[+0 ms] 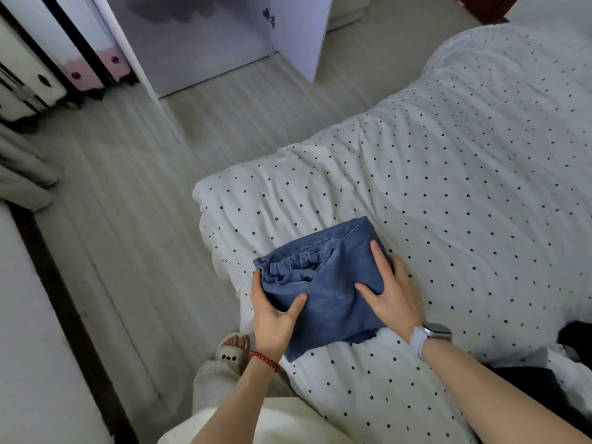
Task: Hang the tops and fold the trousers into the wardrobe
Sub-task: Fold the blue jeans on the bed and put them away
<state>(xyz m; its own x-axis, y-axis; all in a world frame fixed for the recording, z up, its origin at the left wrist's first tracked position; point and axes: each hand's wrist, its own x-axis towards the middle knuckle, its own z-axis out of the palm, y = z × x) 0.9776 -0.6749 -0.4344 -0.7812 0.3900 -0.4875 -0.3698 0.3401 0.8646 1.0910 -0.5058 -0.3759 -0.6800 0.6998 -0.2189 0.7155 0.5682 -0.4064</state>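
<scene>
low in the middle of the frame, folded blue jeans (pixel 323 283) lie on the near corner of the dotted bed (pixel 448 187). the left hand (pixel 272 312) grips their left edge, thumb on top, fingers tucked under. the right hand (pixel 389 290) clasps the right edge likewise. folding looks finished; next comes lifting the bundle level and carrying it to the open wardrobe (pixel 205 46) at the frame's top

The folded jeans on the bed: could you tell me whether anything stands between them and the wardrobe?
Nothing visible does. The folded jeans lie near the bed corner, gripped by the left hand and the right hand. Bare floor runs from there to the wardrobe, whose door stands open.
</scene>
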